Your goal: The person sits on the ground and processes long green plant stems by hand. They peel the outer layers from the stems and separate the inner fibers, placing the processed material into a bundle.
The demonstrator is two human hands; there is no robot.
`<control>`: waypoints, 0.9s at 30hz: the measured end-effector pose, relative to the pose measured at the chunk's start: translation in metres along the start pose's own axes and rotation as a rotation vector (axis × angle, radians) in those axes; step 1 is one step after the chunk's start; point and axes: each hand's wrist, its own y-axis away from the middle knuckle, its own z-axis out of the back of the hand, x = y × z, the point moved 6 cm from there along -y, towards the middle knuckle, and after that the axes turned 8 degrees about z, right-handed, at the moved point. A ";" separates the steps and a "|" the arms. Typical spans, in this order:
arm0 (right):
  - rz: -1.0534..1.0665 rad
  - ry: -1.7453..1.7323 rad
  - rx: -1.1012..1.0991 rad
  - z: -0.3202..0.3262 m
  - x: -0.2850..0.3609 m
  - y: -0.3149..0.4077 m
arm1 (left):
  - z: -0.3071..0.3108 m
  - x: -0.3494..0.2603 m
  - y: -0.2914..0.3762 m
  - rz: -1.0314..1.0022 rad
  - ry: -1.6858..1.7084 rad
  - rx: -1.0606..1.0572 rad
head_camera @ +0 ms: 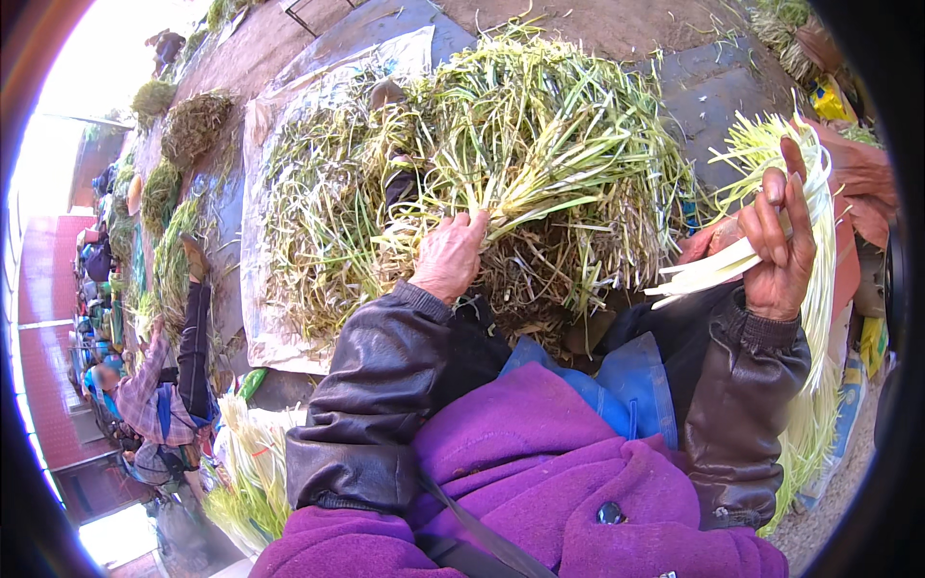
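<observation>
My left hand (452,253) rests at the near edge of a big heap of long green and yellow plant stalks (556,108), its fingers closed on the base of some yellow-green stalks (538,180). At the right, my right hand (780,238) is raised, with a few pale, whitish stems (712,271) between thumb and fingers; the index and another finger point up. Behind and beside that hand hangs a thick bundle of pale stalks (820,318). Dry brown leaf litter (535,271) lies under the heap's near side.
A pale plastic sheet (256,289) lies under the heap. Another person in a checked shirt (148,404) sits at the left among more plant piles (195,126). A pale stalk bundle (253,462) stands at my left. Part of another person (845,217) shows at the far right.
</observation>
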 end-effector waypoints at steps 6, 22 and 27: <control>0.045 0.040 -0.003 0.002 0.000 -0.001 | 0.049 0.016 0.004 0.017 -0.224 -0.434; 0.029 0.045 0.005 0.003 -0.003 -0.005 | 0.044 -0.040 0.117 -0.175 0.150 0.125; 0.049 0.065 0.037 -0.001 -0.008 -0.008 | 0.066 -0.016 0.079 -0.157 0.282 -0.274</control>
